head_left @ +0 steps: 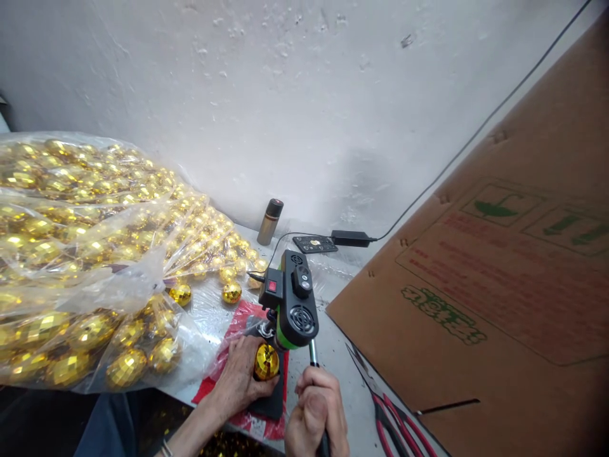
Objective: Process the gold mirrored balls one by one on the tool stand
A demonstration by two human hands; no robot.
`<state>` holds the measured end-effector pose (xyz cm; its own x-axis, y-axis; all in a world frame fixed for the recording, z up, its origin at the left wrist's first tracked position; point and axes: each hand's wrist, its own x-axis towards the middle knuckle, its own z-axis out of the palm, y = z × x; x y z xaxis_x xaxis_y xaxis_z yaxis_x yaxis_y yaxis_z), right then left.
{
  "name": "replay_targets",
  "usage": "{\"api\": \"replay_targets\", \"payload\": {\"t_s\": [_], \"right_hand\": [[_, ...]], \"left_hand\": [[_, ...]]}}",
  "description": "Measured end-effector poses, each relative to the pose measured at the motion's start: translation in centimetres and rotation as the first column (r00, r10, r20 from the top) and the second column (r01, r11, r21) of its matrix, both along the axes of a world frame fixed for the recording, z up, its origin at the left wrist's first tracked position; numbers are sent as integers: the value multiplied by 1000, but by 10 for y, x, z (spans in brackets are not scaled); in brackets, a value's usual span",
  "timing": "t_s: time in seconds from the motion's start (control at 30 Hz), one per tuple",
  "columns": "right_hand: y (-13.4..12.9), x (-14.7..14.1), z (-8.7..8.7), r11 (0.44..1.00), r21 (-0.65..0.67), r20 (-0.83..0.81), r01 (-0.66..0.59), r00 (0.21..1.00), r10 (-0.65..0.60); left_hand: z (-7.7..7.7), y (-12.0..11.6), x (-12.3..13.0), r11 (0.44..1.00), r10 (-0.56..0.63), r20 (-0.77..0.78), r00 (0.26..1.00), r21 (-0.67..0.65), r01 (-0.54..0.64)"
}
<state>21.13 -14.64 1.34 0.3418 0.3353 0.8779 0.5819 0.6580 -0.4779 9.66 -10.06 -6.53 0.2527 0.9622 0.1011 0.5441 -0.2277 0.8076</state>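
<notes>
Just on the near side of the black machine [295, 306], the left hand [238, 373] curls snugly round a gold ball [267, 362], which could slip and expose fingertips if the right hand [320, 406], wrapped round the machine's lever [313, 353], pulled early

The carton [518, 298] bears a green umbrella sign [498, 207] and arrows [561, 223], lettering [445, 315] unreadable.

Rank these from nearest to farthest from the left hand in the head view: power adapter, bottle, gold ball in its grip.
From the left hand:
1. Gold ball: in its grip, at the hand's right side.
2. Bottle: at the back, near the wall.
3. Power adapter: also at the back, farther right than the bottle.
</notes>
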Motion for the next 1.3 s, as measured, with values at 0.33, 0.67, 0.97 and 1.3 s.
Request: {"api": "replay_targets", "payload": {"t_s": [0.33, 0.67, 0.97, 1.3], "right_hand": [[8, -3, 0, 998, 61, -83, -26, 996, 31], [6, -9, -32, 996, 25, -171, 85, 982, -80], [14, 5, -58, 991, 128, 109, 46, 992, -60], [-4, 19, 68, 954, -264, -42, -139, 990, 133]], "left_hand": [[-3, 1, 4, 1000, 16, 9, 1000, -11, -16], [-2, 2, 8, 1000, 13, 2, 1000, -7, -13], [-9, 3, 9, 1000, 8, -6, 1000, 29, -7], [-20, -14, -11, 1000, 10, -25, 1000, 9, -10]]}}
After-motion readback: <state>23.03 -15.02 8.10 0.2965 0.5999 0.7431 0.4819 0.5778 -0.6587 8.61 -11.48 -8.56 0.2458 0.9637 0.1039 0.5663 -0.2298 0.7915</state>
